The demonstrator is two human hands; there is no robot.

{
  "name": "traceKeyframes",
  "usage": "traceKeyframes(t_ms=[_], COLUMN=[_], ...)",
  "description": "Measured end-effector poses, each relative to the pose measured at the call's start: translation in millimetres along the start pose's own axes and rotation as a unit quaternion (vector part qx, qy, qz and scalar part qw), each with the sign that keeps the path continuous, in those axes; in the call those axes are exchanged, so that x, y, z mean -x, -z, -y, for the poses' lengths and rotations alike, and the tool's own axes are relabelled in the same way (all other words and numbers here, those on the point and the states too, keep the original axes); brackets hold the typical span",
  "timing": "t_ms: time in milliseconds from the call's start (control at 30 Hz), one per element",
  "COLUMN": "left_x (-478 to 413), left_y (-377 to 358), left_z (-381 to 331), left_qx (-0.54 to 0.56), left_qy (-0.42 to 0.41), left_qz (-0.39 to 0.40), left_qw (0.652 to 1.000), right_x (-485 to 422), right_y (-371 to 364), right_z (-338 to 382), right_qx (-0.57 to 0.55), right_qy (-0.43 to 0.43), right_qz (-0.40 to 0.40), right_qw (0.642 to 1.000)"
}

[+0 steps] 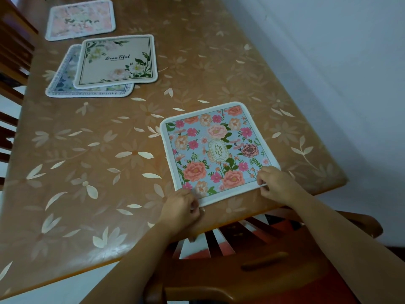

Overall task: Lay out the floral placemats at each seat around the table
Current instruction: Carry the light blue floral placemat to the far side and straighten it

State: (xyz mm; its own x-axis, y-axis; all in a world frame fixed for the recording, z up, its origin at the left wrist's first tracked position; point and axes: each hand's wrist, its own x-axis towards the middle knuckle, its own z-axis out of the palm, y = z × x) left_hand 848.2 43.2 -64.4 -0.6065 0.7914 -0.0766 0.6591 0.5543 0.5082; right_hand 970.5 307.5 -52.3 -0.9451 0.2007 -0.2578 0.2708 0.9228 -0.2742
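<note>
Closest in, under both forearms: a wooden chair (241,279) with a red seat, drawn up to the near edge of the table (98,172), slats of its back visible between the arms.

Just past it, the left hand (180,208), fingers curled, pinching the near left corner of the blue floral placemat (219,150) by its white border. To the right, the right hand (277,185), likewise curled, gripping the same border close to the near right corner.

Between and beyond the hands, the mat itself: flat on the table, directly in front of the chair, near edge close to the table's rim, set slightly askew to it. Pink and peach flowers on pale blue, with a small oval label in gold lettering at the centre.

All across the table, a glossy brown cover printed with pale flowers and leaves.

Farther off, toward the left side: a cream placemat (116,62) with green leaves, white blossoms and the word "Beautiful", resting on top of a grey-blue placemat (61,84) and hiding most of it, only the lower mat's left and near edges peeking out, lettering along the border. Beyond that pair, a pink placemat (81,19), flat and alone, near the far left edge, well apart from the blue one.

Along the left of the view, dark wooden chair backs (13,58) beside the table. On the right, a plain pale wall (328,51) just beside the table's long side.
</note>
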Motion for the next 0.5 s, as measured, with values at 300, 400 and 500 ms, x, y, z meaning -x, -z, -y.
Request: traceKeyframes(t_ms=[300, 400, 500], left_x=[11.3, 13.6, 13.9], left_y=[5.0, 4.0, 1.9], left_z=[-3.8, -3.5, -1.7], left_qx=[0.027, 0.028, 0.023], left_qy=[-0.026, -0.028, -0.023], left_qz=[-0.015, -0.026, -0.034], left_qw=[0.999, 0.999, 0.999], right_x=[3.5, 3.5, 3.2], right_y=[-0.2, 0.7, 0.3], right_z=[0.8, 2.8, 4.1], right_qx=[0.005, 0.005, 0.009], right_qy=[0.002, -0.004, -0.007], right_qz=[0.008, 0.008, 0.004], right_qw=[1.0, 1.0, 1.0])
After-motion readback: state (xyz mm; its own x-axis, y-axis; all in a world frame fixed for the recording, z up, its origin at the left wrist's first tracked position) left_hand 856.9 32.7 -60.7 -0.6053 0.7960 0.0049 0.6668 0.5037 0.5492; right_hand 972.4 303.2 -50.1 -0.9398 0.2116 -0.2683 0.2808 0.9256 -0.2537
